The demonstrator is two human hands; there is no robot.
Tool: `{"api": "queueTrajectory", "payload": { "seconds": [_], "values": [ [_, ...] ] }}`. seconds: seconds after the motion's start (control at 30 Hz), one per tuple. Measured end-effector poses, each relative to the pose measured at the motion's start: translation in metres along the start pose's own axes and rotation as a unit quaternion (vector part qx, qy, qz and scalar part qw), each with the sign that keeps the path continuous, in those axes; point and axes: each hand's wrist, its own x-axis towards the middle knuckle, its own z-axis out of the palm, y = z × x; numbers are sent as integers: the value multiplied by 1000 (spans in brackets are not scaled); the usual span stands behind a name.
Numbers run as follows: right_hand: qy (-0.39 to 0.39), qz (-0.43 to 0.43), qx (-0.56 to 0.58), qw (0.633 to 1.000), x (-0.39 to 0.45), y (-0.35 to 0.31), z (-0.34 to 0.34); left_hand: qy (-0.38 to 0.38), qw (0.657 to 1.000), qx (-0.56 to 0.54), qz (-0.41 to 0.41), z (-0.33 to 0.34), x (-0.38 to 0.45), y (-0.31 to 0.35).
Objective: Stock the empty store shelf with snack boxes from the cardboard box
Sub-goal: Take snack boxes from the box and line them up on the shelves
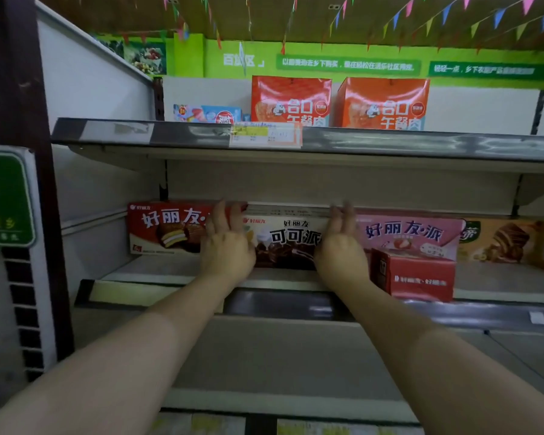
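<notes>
A white and brown cocoa pie box (288, 240) stands on the middle shelf (157, 271), between a red pie box (167, 227) on its left and a pink pie box (409, 237) on its right. My left hand (225, 243) lies flat against the cocoa box's left end with straight fingers. My right hand (341, 243) presses its right end the same way. A small red box (416, 277) sits in front of the pink one. The cardboard box is out of view.
A brown snack box (512, 243) stands at the far right of the same shelf. Two orange boxes (291, 100) and a blue box (208, 113) sit on the upper shelf. The shelf below (280, 356) is bare. A dark post (29, 183) borders the left.
</notes>
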Motion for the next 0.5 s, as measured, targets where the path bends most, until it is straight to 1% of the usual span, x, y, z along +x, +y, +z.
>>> {"api": "queueTrajectory", "payload": {
  "seconds": [0.03,0.07,0.1,0.13,0.2,0.23,0.27,0.33,0.37,0.4,0.43,0.47,0.5],
  "values": [
    [0,-50,-44,998,-2,-4,-5,12,1000,-3,17,-6,-4,6],
    [11,-104,-61,993,-4,-2,-13,6,999,-14,32,-10,-10,15],
    [2,-122,-102,987,-3,0,-21,-6,998,-32,47,-11,-14,24],
    [2,-121,-137,983,-4,3,-32,-25,996,-57,64,-13,-18,36],
    [-3,-51,-154,987,-1,18,-53,-88,986,-121,78,-16,-27,66],
    [0,-9,-152,988,-1,29,-68,-123,976,-163,73,-19,-32,85],
    [-12,28,-145,989,0,35,-79,-158,964,-210,50,-19,-36,98],
    [-32,116,-99,988,0,58,-94,-210,924,-320,3,-12,-44,126],
    [-64,161,-63,983,-3,70,-92,-228,903,-362,-22,-5,-48,134],
    [-97,202,-22,974,-7,80,-97,-244,889,-386,-35,1,-51,146],
    [-130,231,36,964,-11,87,-93,-261,885,-383,-34,9,-52,152],
    [-139,254,110,951,-16,93,-91,-280,888,-365,-22,14,-54,158],
    [-118,269,158,943,-19,99,-89,-293,892,-344,-7,18,-55,164]
  ]
}}
